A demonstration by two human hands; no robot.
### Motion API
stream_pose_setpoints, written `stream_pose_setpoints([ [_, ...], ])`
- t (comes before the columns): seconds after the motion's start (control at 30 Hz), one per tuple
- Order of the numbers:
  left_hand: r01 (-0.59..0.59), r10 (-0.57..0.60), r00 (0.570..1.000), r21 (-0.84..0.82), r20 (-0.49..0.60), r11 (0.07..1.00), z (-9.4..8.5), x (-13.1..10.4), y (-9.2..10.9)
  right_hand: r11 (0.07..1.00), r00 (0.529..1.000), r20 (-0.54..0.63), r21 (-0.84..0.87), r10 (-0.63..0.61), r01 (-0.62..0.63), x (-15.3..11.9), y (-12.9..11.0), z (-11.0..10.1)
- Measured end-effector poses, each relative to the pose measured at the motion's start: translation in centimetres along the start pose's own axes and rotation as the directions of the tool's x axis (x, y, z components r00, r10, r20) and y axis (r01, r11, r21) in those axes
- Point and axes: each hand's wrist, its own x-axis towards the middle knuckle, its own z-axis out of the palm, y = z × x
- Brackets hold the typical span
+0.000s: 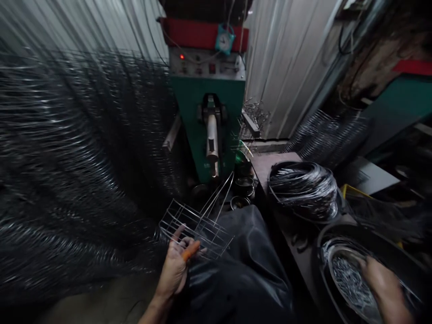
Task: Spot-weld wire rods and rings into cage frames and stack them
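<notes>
Head view: left hand, orange cover on one digit, fingers partly curled on the near side of a wire basket – held tilted above the lap, before a green machine. Right hand blurred at a bowl of small metal pieces – finger opening and any hold, cannot tell. Wire bundle beyond.

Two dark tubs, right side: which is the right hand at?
The nearer tub, with a round bowl of short metal pieces; the right hand is at its rim. The farther tub holds long wires.
</notes>
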Motion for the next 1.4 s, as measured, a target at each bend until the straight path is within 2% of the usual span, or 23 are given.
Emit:
stream_pose_setpoints([
  [0.03, -0.016, 0.016, 1.000, -0.014, 0.012, 1.000, 0.1, 0.1, -0.1, 0.997, 0.998, 0.055, 0.067, -0.038, 0.034, -0.4, -3.1, -0.3],
  [0.1, -0.032, 0.033, 0.999, -0.028, 0.024, 0.999, 0.2, 0.3, -0.6, 0.929, 0.975, 0.067, 0.323, -0.213, 0.181, -1.9, -11.1, -0.7],
  [0.17, -0.031, 0.032, 0.999, -0.031, 0.028, 0.999, 0.2, 0.3, -1.3, 0.783, 0.915, 0.079, 0.550, -0.395, 0.291, -4.0, -20.1, -0.5],
  [0.23, -0.032, 0.033, 0.999, -0.033, 0.028, 0.999, 0.1, 0.2, -1.9, 0.635, 0.850, 0.080, 0.701, -0.521, 0.324, -6.0, -28.1, 0.2],
  [0.3, -0.037, 0.038, 0.999, -0.042, 0.025, 0.998, -0.3, 0.0, -2.3, 0.505, 0.802, 0.097, 0.819, -0.590, 0.272, -7.7, -34.0, 1.2],
  [0.37, -0.045, 0.046, 0.999, -0.058, 0.011, 0.997, -0.8, -0.1, -2.7, 0.387, 0.756, 0.103, 0.898, -0.646, 0.208, -8.9, -37.6, 2.2],
  [0.43, -0.058, 0.057, 0.998, -0.074, -0.010, 0.996, -1.3, 0.0, -2.9, 0.300, 0.715, 0.108, 0.943, -0.690, 0.147, -9.6, -39.3, 3.1],
  [0.5, -0.063, 0.061, 0.998, -0.086, -0.021, 0.994, -1.7, 0.3, -3.1, 0.246, 0.698, 0.121, 0.966, -0.706, 0.082, -10.0, -40.1, 3.7],
  [0.63, -0.023, 0.022, 1.000, -0.139, -0.009, 0.990, -2.0, 1.0, -3.1, 0.172, 0.732, 0.143, 0.984, -0.666, -0.036, -10.5, -40.7, 4.7],
  [0.73, 0.005, -0.006, 1.000, -0.137, -0.010, 0.991, -1.6, 1.4, -2.7, 0.144, 0.758, 0.153, 0.986, -0.635, -0.078, -10.4, -41.2, 5.0],
  [0.9, 0.026, -0.031, 0.998, -0.100, -0.053, 0.995, -0.9, 2.0, -2.0, 0.113, 0.760, 0.156, 0.988, -0.631, -0.109, -10.0, -42.3, 5.6],
  [1.1, 0.053, -0.064, 0.993, -0.114, -0.095, 0.992, -0.7, 3.3, -1.5, 0.054, 0.799, 0.172, 0.983, -0.575, -0.173, -9.7, -44.0, 6.8],
  [1.4, 0.043, -0.059, 0.991, -0.129, -0.118, 0.991, 0.2, 5.8, -0.1, 0.044, 0.806, 0.185, 0.980, -0.562, -0.194, -7.8, -46.0, 8.1],
])
